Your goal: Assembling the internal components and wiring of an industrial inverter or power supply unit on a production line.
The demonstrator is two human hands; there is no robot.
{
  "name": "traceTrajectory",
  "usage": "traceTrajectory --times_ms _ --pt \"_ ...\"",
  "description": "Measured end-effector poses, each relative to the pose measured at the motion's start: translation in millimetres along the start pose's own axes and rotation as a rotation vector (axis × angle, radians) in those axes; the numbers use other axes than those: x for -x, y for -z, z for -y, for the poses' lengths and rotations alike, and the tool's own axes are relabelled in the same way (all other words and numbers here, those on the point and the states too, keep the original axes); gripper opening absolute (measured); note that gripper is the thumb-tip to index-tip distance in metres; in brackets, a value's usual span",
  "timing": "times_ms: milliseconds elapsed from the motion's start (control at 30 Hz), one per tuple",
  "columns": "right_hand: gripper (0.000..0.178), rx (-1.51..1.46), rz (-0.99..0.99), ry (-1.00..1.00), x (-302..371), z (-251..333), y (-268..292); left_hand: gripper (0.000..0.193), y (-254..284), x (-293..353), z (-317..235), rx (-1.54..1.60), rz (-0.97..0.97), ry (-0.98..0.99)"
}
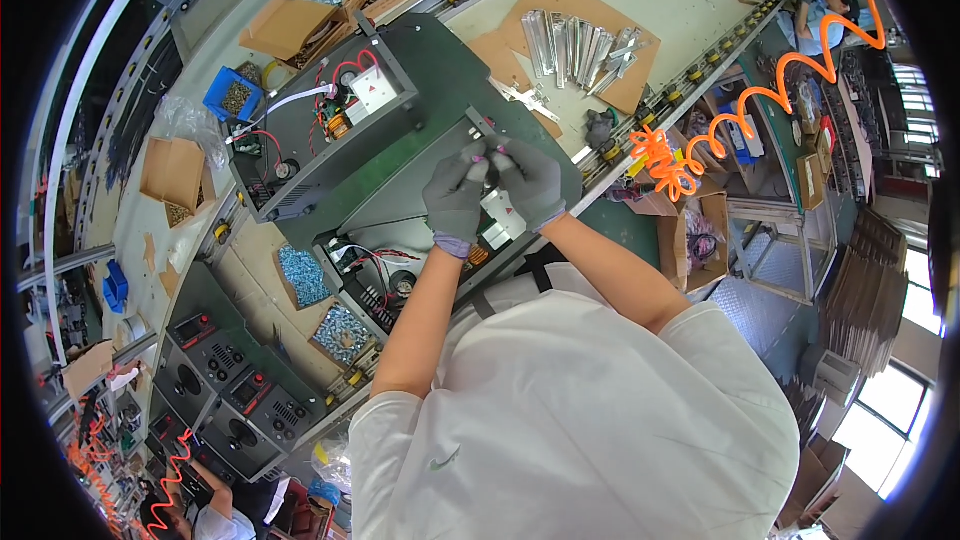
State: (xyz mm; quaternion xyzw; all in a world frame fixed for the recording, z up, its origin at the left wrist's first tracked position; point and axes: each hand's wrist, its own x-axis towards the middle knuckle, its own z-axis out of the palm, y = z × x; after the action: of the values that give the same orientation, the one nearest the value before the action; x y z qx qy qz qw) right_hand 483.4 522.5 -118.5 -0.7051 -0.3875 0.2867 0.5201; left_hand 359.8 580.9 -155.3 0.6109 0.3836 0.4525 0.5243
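Observation:
Both my hands wear grey gloves and meet over a dark metal equipment housing (pixel 400 205) that lies open on the green work board. My left hand (pixel 456 197) is closed, its fingertips pinched near the housing's far edge. Close against it, my right hand (pixel 533 180) is closed the same way. Whatever lies between the fingertips is too small and hidden to name. Below the hands, wires, a round black part and a white plate (pixel 505 212) show inside the housing. A second open housing (pixel 330 125) with red wires and a white labelled plate stands to the left.
Flat metal strips (pixel 575 48) lie on cardboard beyond my hands. Boxes of screws (pixel 305 275) and a blue bin (pixel 233 95) stand at left. A coiled orange hose (pixel 665 165) hangs at right. Finished-looking dark panels (pixel 225 380) sit lower left. Co-workers are at the lower left and upper right.

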Motion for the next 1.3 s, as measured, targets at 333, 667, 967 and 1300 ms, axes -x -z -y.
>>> traceTrajectory --times_ms 333,667,967,1300 --pt "0.021 0.09 -0.16 0.074 -9.7 2.1 -3.5 0.018 14.5 -45.5 -8.0 -0.928 0.206 -0.172" --pt "0.022 0.214 -0.152 0.006 -14.8 3.1 -12.6 0.02 17.2 -59.6 4.7 -1.041 0.336 -0.042" --pt "0.027 0.305 -0.135 -0.005 -16.8 5.0 -14.9 0.019 15.2 -62.8 12.8 -1.0 0.364 -0.021" --pt "0.024 0.271 -0.127 -0.018 -18.1 1.6 -14.1 0.019 9.8 -68.5 1.4 -1.028 0.424 0.045"
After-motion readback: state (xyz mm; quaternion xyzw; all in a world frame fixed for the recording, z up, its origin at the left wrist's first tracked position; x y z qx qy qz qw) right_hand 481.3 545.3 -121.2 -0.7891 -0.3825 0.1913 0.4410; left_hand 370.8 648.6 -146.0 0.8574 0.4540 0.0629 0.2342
